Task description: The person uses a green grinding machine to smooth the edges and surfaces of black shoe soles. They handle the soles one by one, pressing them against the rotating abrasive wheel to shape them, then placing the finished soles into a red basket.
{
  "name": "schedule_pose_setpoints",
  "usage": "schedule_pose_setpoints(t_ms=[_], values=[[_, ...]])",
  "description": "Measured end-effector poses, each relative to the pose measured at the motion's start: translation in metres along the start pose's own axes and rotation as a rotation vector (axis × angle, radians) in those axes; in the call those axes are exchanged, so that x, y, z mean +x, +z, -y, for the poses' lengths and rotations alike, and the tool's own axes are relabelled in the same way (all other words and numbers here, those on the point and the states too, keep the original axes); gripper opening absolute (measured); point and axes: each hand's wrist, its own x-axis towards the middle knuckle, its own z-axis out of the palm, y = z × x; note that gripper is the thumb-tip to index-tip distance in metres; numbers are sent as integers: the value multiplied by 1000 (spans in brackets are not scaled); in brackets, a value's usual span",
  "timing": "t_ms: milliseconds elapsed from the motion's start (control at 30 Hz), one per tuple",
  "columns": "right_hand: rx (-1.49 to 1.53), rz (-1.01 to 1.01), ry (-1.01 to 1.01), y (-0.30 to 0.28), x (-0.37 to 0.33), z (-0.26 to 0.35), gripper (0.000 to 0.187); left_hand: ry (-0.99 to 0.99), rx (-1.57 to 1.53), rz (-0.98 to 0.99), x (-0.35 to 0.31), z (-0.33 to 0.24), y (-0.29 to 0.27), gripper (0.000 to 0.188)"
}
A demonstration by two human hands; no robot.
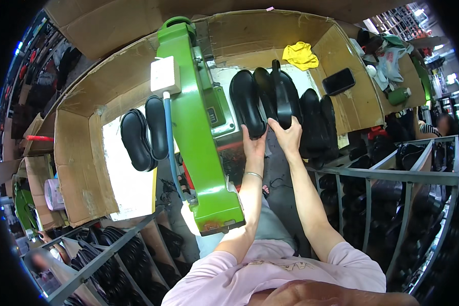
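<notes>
My left hand (254, 145) is closed around the near end of a black shoe sole (246, 99), thumb on its inner side. Beside it, my right hand (289, 135) pinches the near end of another black sole (282, 94), which is tilted with its far end raised. Behind these two, a further black sole (263, 84) shows in part. More black soles (313, 120) stand close together just right of my right hand. Left of my hands rises a green machine arm (199, 122), like a sewing machine's, with a white box (165, 74) and a blue hose (171, 137).
Cardboard walls (81, 153) surround the worktop. Several black soles (137, 137) lie left of the machine. A yellow cloth (300, 55) and a phone (338, 81) are at the right. Metal racks (387, 174) of black soles flank me on both sides.
</notes>
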Motion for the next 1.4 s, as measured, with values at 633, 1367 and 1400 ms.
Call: schedule_pose_setpoints(t_ms=[633, 1367, 1400], values=[[-94, -42, -137, 13, -5, -3, 41, 6, -2, 0, 2, -1, -2, 47], [550, -68, 413, -90, -107, -75, 7, 415, 850, -83, -42, 7, 35, 88], [498, -150, 480, -110, -120, -90, 4, 404, 926, -38, -41, 5, 35, 90]])
